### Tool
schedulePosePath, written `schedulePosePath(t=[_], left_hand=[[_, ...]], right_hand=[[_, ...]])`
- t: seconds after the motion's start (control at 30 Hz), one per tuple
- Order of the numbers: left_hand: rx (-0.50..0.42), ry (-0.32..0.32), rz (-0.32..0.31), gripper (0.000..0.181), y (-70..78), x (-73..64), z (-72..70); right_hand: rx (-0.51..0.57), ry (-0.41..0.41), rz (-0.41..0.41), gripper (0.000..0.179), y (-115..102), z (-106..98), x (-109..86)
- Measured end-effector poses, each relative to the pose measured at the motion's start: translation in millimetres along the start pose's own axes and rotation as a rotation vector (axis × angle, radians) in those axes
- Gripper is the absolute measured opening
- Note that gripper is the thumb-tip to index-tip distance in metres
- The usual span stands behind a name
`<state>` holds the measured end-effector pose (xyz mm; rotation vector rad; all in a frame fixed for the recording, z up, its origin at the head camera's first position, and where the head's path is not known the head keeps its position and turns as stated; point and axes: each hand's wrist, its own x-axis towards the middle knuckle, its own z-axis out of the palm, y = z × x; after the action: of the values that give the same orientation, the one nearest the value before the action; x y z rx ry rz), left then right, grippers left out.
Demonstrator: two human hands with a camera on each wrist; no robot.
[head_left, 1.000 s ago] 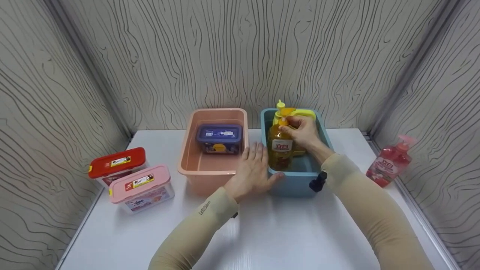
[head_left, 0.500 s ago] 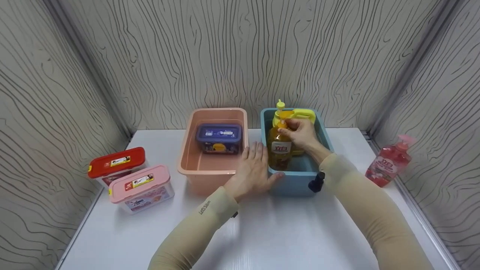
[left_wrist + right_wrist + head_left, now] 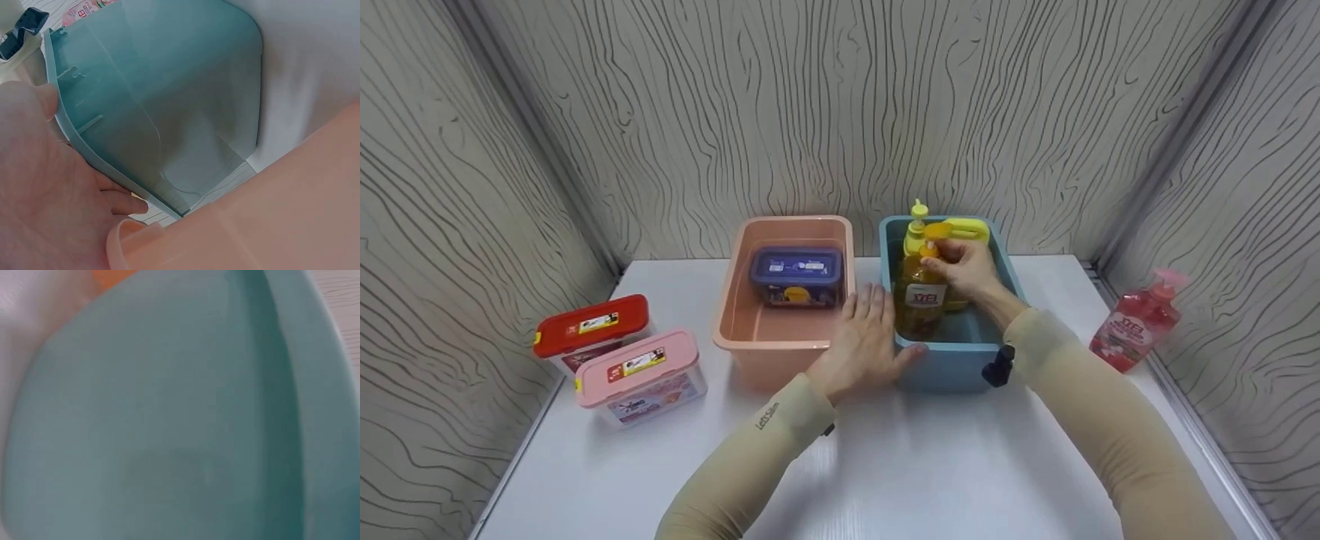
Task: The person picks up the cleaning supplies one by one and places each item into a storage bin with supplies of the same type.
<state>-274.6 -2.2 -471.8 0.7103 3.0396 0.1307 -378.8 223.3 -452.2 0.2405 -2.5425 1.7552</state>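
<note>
amber bottle [image 3: 923, 298]: "立白" | red bottle [image 3: 1135, 325]: "立白" | left sleeve [image 3: 756, 459]: "Let's", rest blurred

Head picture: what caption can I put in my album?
The right hand holds an amber pump bottle near its top in the blue tub, left hand by the pink tub.

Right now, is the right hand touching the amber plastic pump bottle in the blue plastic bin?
Touching. In the head view, the right hand pinches the amber pump bottle at its neck, under the orange pump head.
</note>
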Motion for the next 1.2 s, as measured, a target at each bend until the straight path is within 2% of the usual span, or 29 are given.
schedulePosePath(t=[0.3,0.7,1.07,1.2], left_hand=[[0.022,0.037,0.010,0.105,2.1,-0.2,0.8],[0.023,0.022,0.008,0.106,0.8,-0.1,0.5],[-0.005,0.028,0.012,0.106,0.2,0.8,2.3],[-0.001,0.036,0.013,0.106,-0.1,1.0,1.7]], right_hand=[[-0.001,-0.012,-0.030,0.042,1,-3,-4.8],[-0.093,-0.043,-0.027,0.044,-9,-10,-10.9],[-0.099,-0.079,-0.048,0.046,-9,-21,-14.3],[-0.127,-0.094,-0.032,0.048,-12,-28,-18.2]])
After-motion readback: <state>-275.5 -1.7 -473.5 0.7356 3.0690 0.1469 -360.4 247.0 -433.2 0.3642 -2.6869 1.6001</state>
